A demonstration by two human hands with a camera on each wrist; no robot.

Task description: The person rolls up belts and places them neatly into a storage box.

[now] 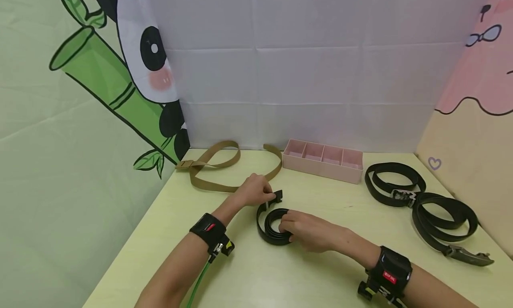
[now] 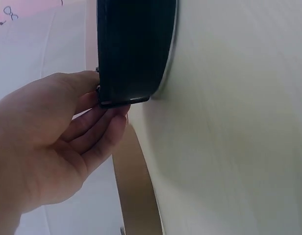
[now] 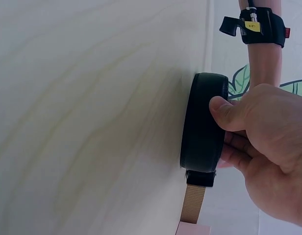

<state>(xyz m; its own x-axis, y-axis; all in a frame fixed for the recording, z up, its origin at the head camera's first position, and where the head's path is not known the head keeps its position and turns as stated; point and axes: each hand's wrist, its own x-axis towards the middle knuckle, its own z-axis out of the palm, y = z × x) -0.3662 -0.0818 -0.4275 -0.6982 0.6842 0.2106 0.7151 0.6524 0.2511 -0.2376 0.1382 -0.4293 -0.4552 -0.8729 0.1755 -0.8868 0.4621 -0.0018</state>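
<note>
A black belt [image 1: 274, 239] stands on its edge in the middle of the table, partly rolled into a coil. At its loose buckle end [image 1: 278, 195], my left hand [image 1: 254, 190] pinches the strap between thumb and fingers. The left wrist view shows the fingertips against the end of the dark strap [image 2: 136, 49]. My right hand [image 1: 307, 230] grips the coil's right side. In the right wrist view, its thumb lies on the outer face of the coil [image 3: 204, 127], while the other fingers are partly hidden behind it.
Behind my left hand a tan webbing belt [image 1: 214, 185] lies in loose loops. A pink tray with compartments [image 1: 320, 169] stands at the back. Two more black belts with metal buckles, one farther back [image 1: 394, 166] and one nearer [image 1: 445, 230], lie at the right.
</note>
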